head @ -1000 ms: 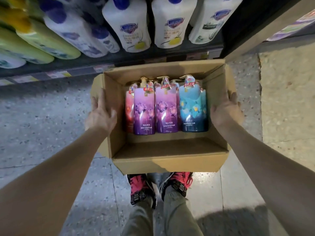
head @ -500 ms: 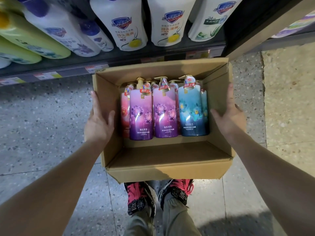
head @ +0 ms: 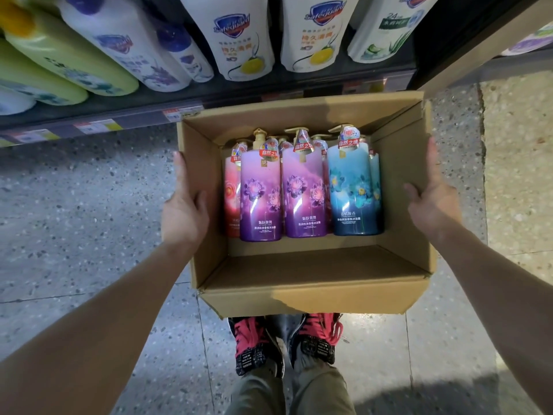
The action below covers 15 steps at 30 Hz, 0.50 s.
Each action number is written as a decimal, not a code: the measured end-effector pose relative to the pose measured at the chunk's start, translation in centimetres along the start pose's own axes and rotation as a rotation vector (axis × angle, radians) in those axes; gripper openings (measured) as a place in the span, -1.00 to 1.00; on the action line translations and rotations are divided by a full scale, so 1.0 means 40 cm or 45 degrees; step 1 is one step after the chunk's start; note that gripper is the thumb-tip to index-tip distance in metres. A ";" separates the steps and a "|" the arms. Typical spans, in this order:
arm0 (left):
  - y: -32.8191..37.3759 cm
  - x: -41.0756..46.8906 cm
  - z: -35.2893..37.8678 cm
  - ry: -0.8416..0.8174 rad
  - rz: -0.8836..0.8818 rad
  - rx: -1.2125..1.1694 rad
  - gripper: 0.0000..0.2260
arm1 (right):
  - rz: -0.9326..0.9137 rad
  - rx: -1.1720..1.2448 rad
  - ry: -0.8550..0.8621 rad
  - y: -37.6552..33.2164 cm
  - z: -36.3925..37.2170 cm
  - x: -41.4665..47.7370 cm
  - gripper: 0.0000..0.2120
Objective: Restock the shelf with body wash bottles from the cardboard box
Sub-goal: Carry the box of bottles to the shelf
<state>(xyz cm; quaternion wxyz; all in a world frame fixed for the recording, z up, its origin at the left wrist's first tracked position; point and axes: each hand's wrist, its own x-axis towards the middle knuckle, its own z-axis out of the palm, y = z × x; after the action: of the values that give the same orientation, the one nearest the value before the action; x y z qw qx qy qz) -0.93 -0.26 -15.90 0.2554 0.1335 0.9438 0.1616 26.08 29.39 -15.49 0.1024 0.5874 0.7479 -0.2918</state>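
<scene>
The left hand (head: 184, 211) is flat against the left wall of the cardboard box (head: 311, 292). Its fingers are out straight along the outside and its thumb hooks over the top edge. The right hand (head: 431, 202) does the same on the right wall, fingers straight up the outside and thumb on the inside. Both hands are spread wide and press the box between them, so the box is held up in the air above the floor (head: 74, 235).

Inside the box, bottles stand in a row at the far end, away from the person. There is a red bottle (head: 232, 199) on the left, then two purple bottles (head: 261, 199) side by side, then a blue bottle (head: 353, 190) on the right. They touch each other. More pump tops peek out behind them. The near half of the box has nothing in it but the brown bottom.

Past the box is the shelf (head: 209, 103), with price tags along its front edge. On it stand big white bottles (head: 242, 34) and green bottles (head: 68, 58).

Under the box are two shoes with red laces (head: 251, 339) on the speckled floor.
</scene>
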 end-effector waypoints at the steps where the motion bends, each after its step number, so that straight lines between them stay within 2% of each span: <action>1: -0.001 0.000 0.001 -0.001 -0.004 -0.007 -0.24 | -0.001 0.004 0.001 0.003 0.002 0.001 -0.14; 15: 0.017 -0.024 -0.068 -0.005 0.023 -0.083 -0.25 | 0.093 -0.022 0.025 -0.036 -0.031 -0.050 -0.17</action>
<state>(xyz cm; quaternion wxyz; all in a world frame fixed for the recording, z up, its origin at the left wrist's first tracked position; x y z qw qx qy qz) -1.44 -0.60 -13.01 0.2599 0.1339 0.9364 0.1943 25.55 28.25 -13.04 0.1109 0.6164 0.7292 -0.2757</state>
